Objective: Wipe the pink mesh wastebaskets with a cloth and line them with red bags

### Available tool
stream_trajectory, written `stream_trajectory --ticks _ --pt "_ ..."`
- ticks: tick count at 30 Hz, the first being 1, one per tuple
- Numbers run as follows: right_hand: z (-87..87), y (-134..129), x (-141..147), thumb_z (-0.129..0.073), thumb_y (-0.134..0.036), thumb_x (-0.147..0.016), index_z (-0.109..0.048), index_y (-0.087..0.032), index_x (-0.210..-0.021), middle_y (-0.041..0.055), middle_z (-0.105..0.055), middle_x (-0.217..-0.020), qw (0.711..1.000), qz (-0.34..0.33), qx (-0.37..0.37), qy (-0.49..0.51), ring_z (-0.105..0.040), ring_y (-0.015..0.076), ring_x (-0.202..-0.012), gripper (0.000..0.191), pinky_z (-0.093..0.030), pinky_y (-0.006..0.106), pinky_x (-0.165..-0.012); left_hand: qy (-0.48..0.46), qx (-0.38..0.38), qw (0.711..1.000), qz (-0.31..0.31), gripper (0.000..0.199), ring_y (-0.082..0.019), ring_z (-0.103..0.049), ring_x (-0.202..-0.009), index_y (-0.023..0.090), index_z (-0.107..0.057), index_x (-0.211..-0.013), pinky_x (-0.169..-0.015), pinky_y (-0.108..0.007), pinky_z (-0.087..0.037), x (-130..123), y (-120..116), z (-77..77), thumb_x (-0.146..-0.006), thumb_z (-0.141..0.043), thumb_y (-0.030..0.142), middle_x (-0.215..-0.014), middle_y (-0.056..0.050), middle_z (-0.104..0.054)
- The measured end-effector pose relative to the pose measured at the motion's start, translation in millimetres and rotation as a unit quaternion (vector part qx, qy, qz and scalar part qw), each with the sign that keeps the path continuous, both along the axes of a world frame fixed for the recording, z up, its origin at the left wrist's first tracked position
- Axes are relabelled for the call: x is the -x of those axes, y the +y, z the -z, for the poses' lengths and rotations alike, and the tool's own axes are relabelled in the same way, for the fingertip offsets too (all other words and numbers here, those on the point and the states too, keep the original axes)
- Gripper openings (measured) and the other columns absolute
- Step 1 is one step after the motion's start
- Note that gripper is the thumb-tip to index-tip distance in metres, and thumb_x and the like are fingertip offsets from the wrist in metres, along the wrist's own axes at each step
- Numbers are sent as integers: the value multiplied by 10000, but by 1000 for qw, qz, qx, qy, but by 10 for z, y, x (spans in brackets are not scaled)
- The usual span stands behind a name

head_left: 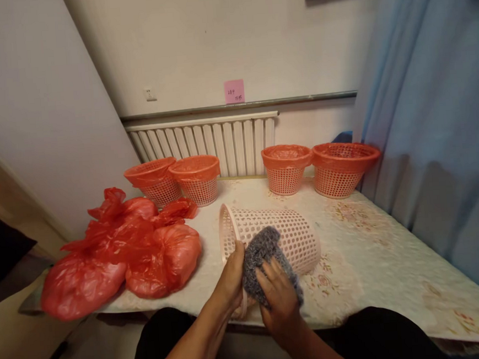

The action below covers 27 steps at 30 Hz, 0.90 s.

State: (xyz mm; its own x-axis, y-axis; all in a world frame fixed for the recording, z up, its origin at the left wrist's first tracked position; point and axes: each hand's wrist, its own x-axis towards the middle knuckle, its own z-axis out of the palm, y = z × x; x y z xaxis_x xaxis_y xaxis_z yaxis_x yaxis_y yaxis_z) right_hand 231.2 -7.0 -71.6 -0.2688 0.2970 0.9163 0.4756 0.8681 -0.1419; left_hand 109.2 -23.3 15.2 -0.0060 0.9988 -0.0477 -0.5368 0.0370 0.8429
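A pale pink wastebasket (295, 225) with a lattice wall lies on its side across the front of the table, its mouth facing left. My left hand (233, 277) is closed on the basket's rim, thumb on the outside and the other fingers largely hidden. Under my right hand (279, 292) is a fluffy grey cloth (265, 249), pressed against the basket's outer wall near the rim. The right fingers lie bent over the cloth and hold it there.
Several wastebaskets with red liners stand along the back: one pair at left (201, 191), another at right (289, 181). Filled red plastic bags (163, 260) are heaped on the left. A flowered cloth covers the table (375, 268). Blue curtain (438, 130) hangs at right.
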Motion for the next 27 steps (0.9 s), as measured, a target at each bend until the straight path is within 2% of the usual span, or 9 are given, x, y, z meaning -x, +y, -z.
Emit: stream_trajectory --ticks 4,6,10,13,17,22,27 --pt "40 -25 62 -456 -83 -806 -434 -163 -1373 142 -554 -1306 1000 4 -17 7 -410 306 -1321 573 -473 529 -985 -8 4 1000 8 640 -286 -631 -1086 77 -668 -1081 -1011 -405 -432 24 56 -79 -848 -471 640 -1024 -146 -739" --pt "47 20 47 -441 -69 -800 -441 -165 -1368 139 -560 -1299 1000 1 -20 5 -415 306 -1318 576 -474 532 -983 5 -2 1000 5 655 -292 -628 -1084 72 -675 -1065 -1013 -418 -428 10 45 -63 -834 -480 653 -1027 -152 -736" --pt "50 56 8 -441 -57 -787 -445 -142 -1361 154 -565 -1288 1000 -1 -19 9 -429 307 -1306 581 -469 529 -986 71 -35 997 -26 680 -304 -591 -1126 87 -670 -1097 -1049 -443 -388 -15 -72 127 -797 -512 676 -1081 -145 -719" --pt "34 39 -9 -451 -70 -786 -448 -141 -1358 153 -581 -1269 1000 4 -20 12 -450 295 -1292 576 -480 509 -980 162 -65 984 -40 690 -309 -555 -1157 114 -694 -1064 -1083 -422 -348 16 -168 307 -763 -516 708 -1108 -125 -710" --pt "-3 66 -33 -442 -62 -776 -468 -147 -1341 144 -591 -1262 1000 8 -27 8 -447 283 -1299 572 -486 497 -980 239 -66 968 -46 689 -310 -587 -1065 120 -708 -996 -1035 -426 -391 67 -179 436 -770 -474 727 -1027 -113 -726" --pt "26 302 -151 -412 -45 -766 -455 -170 -1356 123 -553 -1324 999 35 1 8 -424 278 -1318 604 -452 531 -1011 227 -52 972 -40 648 -309 -600 -1034 136 -696 -948 -983 -409 -431 79 -126 480 -782 -465 718 -963 -105 -731" --pt "109 686 -438 -402 -70 -785 -464 -157 -1353 122 -547 -1333 981 129 114 85 -476 252 -1272 578 -415 512 -1046 235 -36 970 -43 669 -326 -595 -1062 117 -678 -968 -997 -435 -419 119 -136 508 -760 -492 725 -968 -122 -730"
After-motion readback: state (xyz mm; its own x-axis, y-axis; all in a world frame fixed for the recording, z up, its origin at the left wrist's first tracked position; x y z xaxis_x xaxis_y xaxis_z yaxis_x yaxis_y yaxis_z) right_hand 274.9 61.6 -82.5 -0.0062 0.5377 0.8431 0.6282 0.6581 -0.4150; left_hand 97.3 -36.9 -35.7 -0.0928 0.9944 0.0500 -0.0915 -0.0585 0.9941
